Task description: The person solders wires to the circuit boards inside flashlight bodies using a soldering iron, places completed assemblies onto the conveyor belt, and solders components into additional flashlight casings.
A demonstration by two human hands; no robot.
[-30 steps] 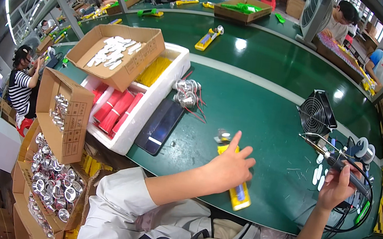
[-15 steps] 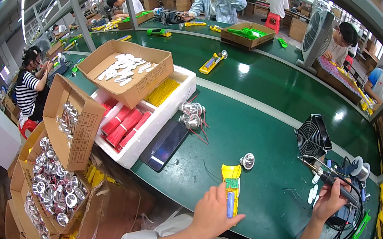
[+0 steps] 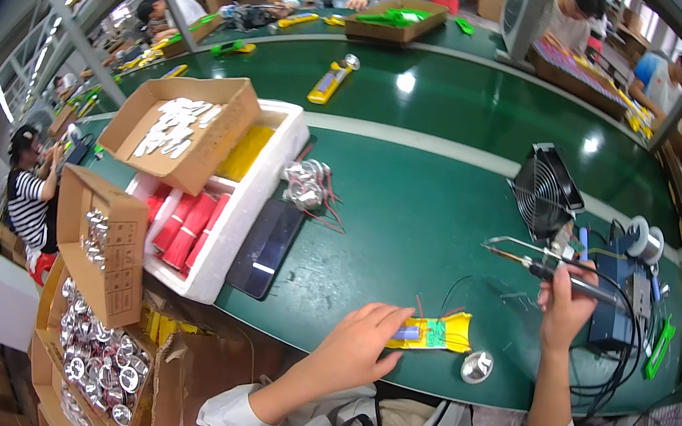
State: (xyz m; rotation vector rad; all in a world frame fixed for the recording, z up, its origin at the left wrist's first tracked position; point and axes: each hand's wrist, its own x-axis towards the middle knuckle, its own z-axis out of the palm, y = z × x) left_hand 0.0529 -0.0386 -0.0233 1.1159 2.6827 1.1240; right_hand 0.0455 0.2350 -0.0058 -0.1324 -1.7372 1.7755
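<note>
White foam tray (image 3: 259, 201) holds red cylinders (image 3: 185, 225)

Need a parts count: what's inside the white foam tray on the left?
The white foam tray holds red cylinders and yellow pieces. An open cardboard box of white parts sits on top, hiding what's beneath.

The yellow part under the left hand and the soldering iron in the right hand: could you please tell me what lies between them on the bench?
In the head view, only bare green bench top and thin loose wires separate the yellow part from the soldering iron.
</note>
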